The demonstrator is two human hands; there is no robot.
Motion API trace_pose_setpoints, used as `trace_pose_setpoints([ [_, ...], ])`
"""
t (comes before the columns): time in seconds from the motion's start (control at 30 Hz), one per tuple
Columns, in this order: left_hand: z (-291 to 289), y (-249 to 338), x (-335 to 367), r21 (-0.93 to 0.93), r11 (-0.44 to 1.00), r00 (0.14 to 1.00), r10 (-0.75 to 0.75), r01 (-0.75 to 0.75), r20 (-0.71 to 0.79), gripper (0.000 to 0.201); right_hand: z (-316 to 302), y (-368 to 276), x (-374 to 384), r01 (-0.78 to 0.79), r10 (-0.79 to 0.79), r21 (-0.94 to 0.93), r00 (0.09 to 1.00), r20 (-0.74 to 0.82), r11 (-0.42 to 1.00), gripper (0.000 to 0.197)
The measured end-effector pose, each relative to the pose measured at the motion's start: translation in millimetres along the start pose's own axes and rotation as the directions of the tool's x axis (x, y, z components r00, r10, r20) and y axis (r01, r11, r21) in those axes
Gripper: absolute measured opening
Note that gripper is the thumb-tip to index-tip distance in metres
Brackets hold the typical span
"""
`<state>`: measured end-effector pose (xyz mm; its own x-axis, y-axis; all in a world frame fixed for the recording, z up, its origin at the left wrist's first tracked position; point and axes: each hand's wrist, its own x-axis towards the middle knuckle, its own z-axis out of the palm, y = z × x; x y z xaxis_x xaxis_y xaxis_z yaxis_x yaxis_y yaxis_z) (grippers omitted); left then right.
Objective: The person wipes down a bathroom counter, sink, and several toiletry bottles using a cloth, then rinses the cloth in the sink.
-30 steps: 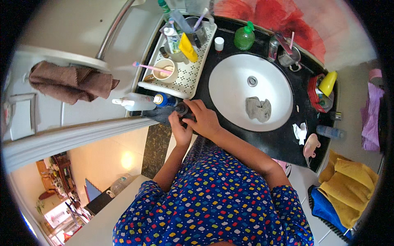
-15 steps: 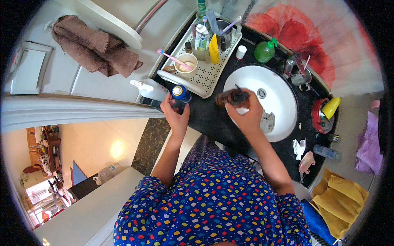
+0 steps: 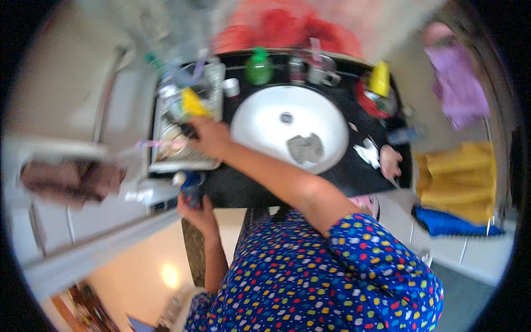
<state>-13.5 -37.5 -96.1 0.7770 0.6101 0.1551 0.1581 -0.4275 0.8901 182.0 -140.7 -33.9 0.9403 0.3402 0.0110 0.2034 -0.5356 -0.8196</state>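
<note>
In the left half of the frame, the right hand (image 3: pixel 210 137) is gripping a small dark object (image 3: pixel 189 131) with its fingers together, over the tray (image 3: pixel 185 165) beside the cup (image 3: pixel 172 143). Lower down, the left hand (image 3: pixel 204 220) is spreading its fingers around a blurred dark item (image 3: pixel 193 198); blur is hiding whether they are touching it.

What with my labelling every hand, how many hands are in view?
2: the right hand over the tray, the left hand beside the blue bottle. No third hand shows.
</note>
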Motion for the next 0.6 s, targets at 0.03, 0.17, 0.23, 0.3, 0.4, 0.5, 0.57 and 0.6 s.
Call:
trace_pose_setpoints([
  [0.03,-2,-6,-5,0.032,0.999,1.000,0.006,-0.007,0.017,0.069,7,6,1,0.063,-0.064,-0.024,0.996,-0.062,0.998,0.053],
  [0.17,-5,-11,-25,0.111,0.994,0.996,-0.005,-0.005,0.089,0.065,4,11,-8,0.097,-0.102,-0.052,0.989,-0.108,0.994,0.051],
  [0.23,-6,-11,-27,0.106,0.994,0.993,0.006,-0.018,0.116,0.063,-10,3,-18,0.066,-0.073,-0.075,0.993,-0.088,0.995,0.058],
  [0.3,-7,-10,-31,0.086,0.996,0.991,0.025,-0.037,0.135,0.060,-20,7,-37,0.132,-0.145,-0.089,0.976,-0.164,0.987,0.065],
  [0.4,-15,-14,-36,0.079,0.995,0.971,0.034,-0.054,0.237,0.056,-60,22,-86,0.214,-0.207,0.105,0.976,-0.072,0.971,0.049],
  [0.5,-10,-3,-42,0.132,0.988,0.916,0.019,-0.078,0.402,0.051,-100,76,-160,0.046,-0.033,0.038,0.959,-0.280,0.998,0.028],
  [0.57,-3,1,-45,0.131,0.979,0.882,0.076,-0.154,0.465,0.050,-135,121,-215,-0.147,0.124,-0.007,0.858,-0.499,0.989,0.025],
  [0.6,7,1,-44,0.077,0.977,0.856,0.137,-0.201,0.498,0.048,-161,136,-237,-0.289,0.357,0.208,0.762,-0.541,0.934,0.025],
])
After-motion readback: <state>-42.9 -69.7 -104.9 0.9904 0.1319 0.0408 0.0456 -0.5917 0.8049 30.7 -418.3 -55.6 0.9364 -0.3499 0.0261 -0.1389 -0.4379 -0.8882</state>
